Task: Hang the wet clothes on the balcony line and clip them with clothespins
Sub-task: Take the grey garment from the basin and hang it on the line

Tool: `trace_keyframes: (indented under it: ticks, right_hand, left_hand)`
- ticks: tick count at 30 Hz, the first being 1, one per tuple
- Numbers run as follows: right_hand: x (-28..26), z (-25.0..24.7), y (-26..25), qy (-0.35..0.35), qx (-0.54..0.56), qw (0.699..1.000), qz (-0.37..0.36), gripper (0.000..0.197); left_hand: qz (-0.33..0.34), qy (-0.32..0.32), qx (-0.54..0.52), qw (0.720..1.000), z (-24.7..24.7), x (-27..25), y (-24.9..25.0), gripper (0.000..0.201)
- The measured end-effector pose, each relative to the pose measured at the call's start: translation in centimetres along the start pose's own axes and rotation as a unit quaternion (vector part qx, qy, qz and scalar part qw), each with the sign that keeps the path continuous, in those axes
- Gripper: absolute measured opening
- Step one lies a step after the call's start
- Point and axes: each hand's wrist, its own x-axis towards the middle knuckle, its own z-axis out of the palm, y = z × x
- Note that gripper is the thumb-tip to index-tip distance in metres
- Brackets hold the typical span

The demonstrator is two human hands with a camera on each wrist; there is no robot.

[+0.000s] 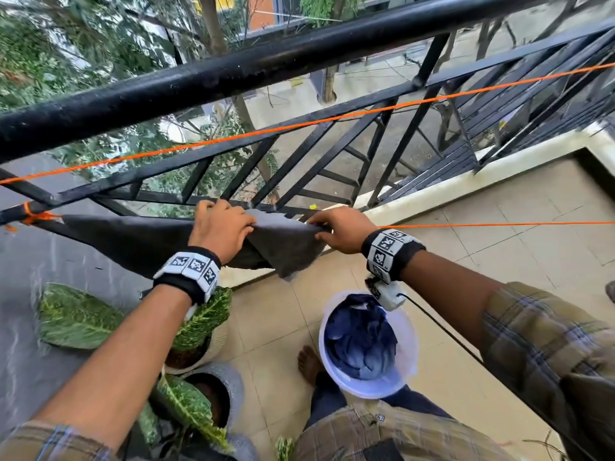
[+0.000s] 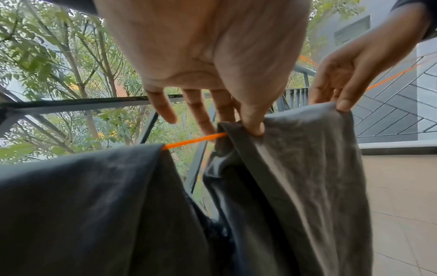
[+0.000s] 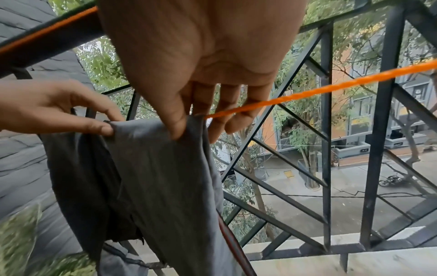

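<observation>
A grey wet cloth (image 1: 286,247) hangs folded over the lower orange line (image 1: 499,224) by the balcony railing. My left hand (image 1: 223,224) pinches its top left edge between thumb and fingers, shown close in the left wrist view (image 2: 246,127). My right hand (image 1: 329,227) pinches the top right corner on the line, thumb in front (image 3: 187,128). The grey cloth (image 3: 165,177) drops below both hands. A darker cloth (image 2: 94,196) hangs on the same line just to the left, a short stretch of orange line (image 2: 196,141) bare between them. I see no clothespin.
A white bucket (image 1: 409,361) with blue clothes stands on the tiled floor beneath my right wrist. Potted plants (image 1: 196,324) sit at lower left. A second orange line (image 1: 332,119) runs higher, in front of the black railing (image 1: 233,74). My bare foot (image 1: 307,362) is beside the bucket.
</observation>
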Motion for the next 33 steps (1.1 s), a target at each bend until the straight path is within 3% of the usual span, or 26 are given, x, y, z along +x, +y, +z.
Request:
trace_keyframes:
  ticks: [3, 7, 11, 13, 17, 18, 21, 23, 28, 33]
  right_hand:
    - [0.1, -0.7, 0.0, 0.001, -0.017, 1.0, 0.019, 0.025]
    - [0.2, -1.1, 0.0, -0.019, -0.048, 0.999, 0.011, 0.024]
    - [1.8, -1.8, -2.2, -0.018, -0.056, 0.998, -0.018, 0.044]
    - [3.4, -1.7, -4.2, -0.02, -0.048, 0.997, -0.053, 0.05]
    - [6.9, -0.6, -9.5, -0.027, -0.057, 0.994, -0.09, 0.06]
    - [7.7, -0.2, -10.9, -0.034, -0.072, 0.993, -0.091, 0.059]
    - [9.5, 1.4, -13.0, -0.049, -0.12, 0.987, -0.094, 0.038]
    - [10.2, 2.3, -13.7, -0.045, -0.13, 0.986, -0.099, 0.027]
    - [10.9, 2.4, -14.7, -0.003, -0.129, 0.985, -0.115, 0.025]
    - [12.7, 2.0, -17.4, -0.002, -0.089, 0.988, -0.123, 0.028]
  left_hand:
    - [0.01, -0.023, -0.016, 1.0, -0.2, 0.1, -1.3, 0.021]
    - [0.021, -0.007, -0.085, 0.996, 0.0, -1.5, -2.8, 0.024]
    - [-0.05, 0.06, -0.166, 0.983, -0.3, -4.1, -7.8, 0.04]
    - [-0.092, 0.074, -0.147, 0.982, -0.3, -6.0, -11.2, 0.043]
    - [-0.093, 0.03, -0.06, 0.993, 0.9, -8.6, -16.4, 0.058]
    - [-0.092, 0.015, -0.049, 0.994, 1.2, -9.1, -17.2, 0.061]
    - [-0.08, 0.007, -0.019, 0.997, 0.8, -9.0, -17.7, 0.042]
    - [-0.074, -0.002, -0.025, 0.997, 0.5, -8.5, -18.4, 0.046]
    - [-0.088, -0.01, -0.011, 0.996, -0.3, -8.8, -19.6, 0.035]
    - [-0.084, 0.006, 0.006, 0.996, -0.2, -8.7, -22.1, 0.041]
